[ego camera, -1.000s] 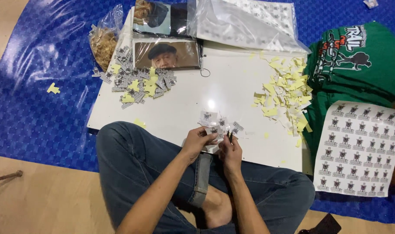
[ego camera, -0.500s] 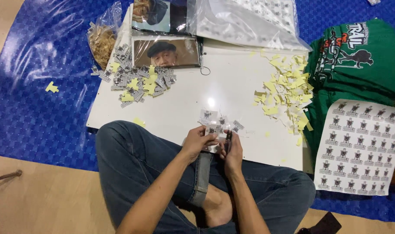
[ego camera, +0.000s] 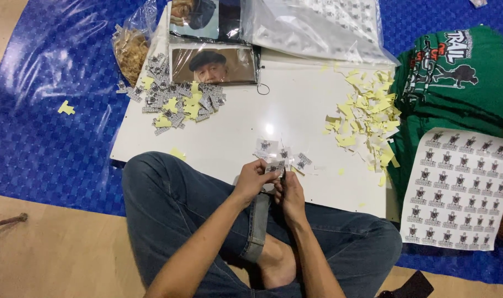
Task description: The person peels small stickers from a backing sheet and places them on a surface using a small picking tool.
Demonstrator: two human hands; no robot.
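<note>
clear bag (ego camera: 131,47) holds tan scraps; both hands (ego camera: 271,185) pinch a sticker (ego camera: 274,166).

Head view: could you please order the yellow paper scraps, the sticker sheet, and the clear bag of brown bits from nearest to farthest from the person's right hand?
From the right hand:
1. Yellow paper scraps, on the white board's right part, up and to the right.
2. Sticker sheet, farther right, off the board, beside the green shirts.
3. Clear bag of brown bits, at the far upper left.

I cannot resolve the small sticker (ego camera: 274,166) pinched between my hands; the green shirts (ego camera: 461,72) run off the frame's right edge.
</note>
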